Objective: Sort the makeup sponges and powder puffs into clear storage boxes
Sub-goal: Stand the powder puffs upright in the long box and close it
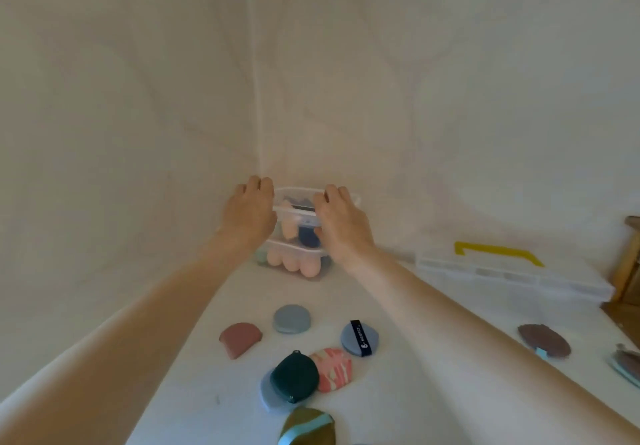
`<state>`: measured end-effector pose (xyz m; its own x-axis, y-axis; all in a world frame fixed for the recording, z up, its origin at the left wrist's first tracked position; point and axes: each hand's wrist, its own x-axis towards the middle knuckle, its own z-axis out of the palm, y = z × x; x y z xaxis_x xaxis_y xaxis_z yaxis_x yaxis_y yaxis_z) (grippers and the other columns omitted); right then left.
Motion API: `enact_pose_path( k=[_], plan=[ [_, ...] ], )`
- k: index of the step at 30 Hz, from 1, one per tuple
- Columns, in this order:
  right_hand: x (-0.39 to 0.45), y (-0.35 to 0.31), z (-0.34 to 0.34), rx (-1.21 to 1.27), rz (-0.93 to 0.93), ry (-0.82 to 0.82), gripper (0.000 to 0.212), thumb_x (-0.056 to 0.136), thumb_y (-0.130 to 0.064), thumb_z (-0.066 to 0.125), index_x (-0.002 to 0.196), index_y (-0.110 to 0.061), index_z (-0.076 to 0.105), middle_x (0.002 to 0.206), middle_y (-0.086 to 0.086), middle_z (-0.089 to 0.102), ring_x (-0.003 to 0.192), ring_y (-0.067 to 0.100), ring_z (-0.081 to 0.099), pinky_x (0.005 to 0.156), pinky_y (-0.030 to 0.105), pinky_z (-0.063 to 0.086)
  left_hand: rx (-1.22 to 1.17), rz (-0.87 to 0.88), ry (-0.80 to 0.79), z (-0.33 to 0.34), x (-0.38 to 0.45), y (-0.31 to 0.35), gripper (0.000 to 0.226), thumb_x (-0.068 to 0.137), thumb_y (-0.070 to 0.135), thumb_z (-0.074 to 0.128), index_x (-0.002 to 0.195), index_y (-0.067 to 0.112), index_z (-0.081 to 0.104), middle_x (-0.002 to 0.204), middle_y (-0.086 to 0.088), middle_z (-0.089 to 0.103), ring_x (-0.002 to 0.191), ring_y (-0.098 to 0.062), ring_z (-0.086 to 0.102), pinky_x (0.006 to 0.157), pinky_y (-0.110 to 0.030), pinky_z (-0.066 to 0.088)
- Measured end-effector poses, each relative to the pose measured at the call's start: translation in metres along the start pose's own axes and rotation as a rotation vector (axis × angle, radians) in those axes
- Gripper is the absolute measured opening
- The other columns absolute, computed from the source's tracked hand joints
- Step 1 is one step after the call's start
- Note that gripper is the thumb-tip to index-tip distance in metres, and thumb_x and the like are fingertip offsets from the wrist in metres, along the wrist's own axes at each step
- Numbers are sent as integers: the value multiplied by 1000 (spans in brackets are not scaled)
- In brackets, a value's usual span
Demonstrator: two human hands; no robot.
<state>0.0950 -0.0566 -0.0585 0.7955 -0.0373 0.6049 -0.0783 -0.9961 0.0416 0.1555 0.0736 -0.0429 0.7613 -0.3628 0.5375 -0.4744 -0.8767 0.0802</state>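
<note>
While both arms reach to the far end of the white desk [433,358], the head view shows the job partly done. Two clear storage boxes stand stacked against the wall: the lower box [294,261] holds a row of peach makeup sponges [294,264] with a pale green one at its left end, and the upper box [313,207] holds another peach sponge and a dark blue one. The left hand [247,212] grips the upper box's left end, fingers curled over the rim; the right hand [341,223] grips its right side the same way (whether a lid is being pressed on or the box merely steadied, I cannot tell).

The sponges look sorted, as far as the view shows. The powder puffs are what is left, I judge. Lying loose on the desk nearer the person are a dusty-red puff [240,339], a grey-blue puff [291,318], a blue puff with a black band [360,337], a pink patterned puff [332,368], a dark green puff [294,380] on top of a pale blue one, and an olive puff with a teal ribbon [306,427]. Two brown puffs [543,339] lie well apart at the right. A flat clear case with a yellow handle [498,252] waits at the right.

The only readable writing is on the black band: "6" and what looks like "MEGREZ", though it is small.
</note>
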Motion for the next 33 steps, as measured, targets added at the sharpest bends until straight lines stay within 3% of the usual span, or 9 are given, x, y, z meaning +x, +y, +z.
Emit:
enact_pose_path(
  k=[4,7,11,14,16,18,22,26,33],
  plan=[
    [6,1,11,307,-22,24,37,86,-11,61,121,-5,53,126,13,45,119,28,42,90,33,42,-120,-53,50,32,-13,-4,34,82,3,54,115,-5,49,121,-25,48,109,-40,48,91,-46,41],
    [-4,16,11,468,155,142,33,87,-4,54,120,-5,54,127,13,43,116,27,45,90,29,41,-308,-127,-150,48,-28,-3,27,86,9,54,111,1,48,122,-18,49,106,-33,51,85,-35,39],
    [-20,22,20,1031,718,-240,16,86,1,48,98,-9,54,110,14,56,104,29,57,95,39,50,-579,-171,-365,60,-31,9,13,86,13,59,97,11,54,113,-10,57,96,-22,52,80,-26,40],
    [-21,13,31,1256,737,-371,29,83,10,43,74,-14,58,85,8,61,85,20,57,87,39,55,-588,-101,-474,69,-31,18,39,83,15,62,118,3,50,126,-9,51,116,-26,50,98,-33,43],
    [-18,6,34,1368,716,-442,33,83,14,41,84,-14,59,91,8,62,83,16,56,75,25,52,-560,-107,-539,73,-31,20,53,81,17,62,128,5,42,131,-11,47,120,-27,49,101,-37,44],
    [-12,0,37,1447,720,-501,39,84,16,39,102,-16,55,97,6,59,90,15,54,85,26,46,-527,-117,-579,74,-32,19,61,82,18,61,136,9,36,137,-10,43,122,-27,47,100,-37,45],
    [-14,0,39,1302,669,-522,57,86,10,40,139,-10,41,138,12,46,123,24,44,104,32,38,-445,-97,-605,71,-35,20,56,88,19,55,139,12,34,141,-7,42,126,-24,45,97,-28,40],
    [-31,25,19,885,501,-497,48,91,5,32,134,-9,49,140,13,48,130,28,44,105,35,40,-314,-57,-696,56,-42,28,38,94,27,47,129,14,51,136,-5,50,120,-22,50,96,-28,41],
    [-101,47,-13,391,178,-888,47,93,-2,34,130,-22,55,142,4,47,129,22,45,102,28,37,-182,73,-806,29,-82,50,40,95,35,44,133,22,46,140,-3,45,125,-22,46,97,-29,37]
  ],
)
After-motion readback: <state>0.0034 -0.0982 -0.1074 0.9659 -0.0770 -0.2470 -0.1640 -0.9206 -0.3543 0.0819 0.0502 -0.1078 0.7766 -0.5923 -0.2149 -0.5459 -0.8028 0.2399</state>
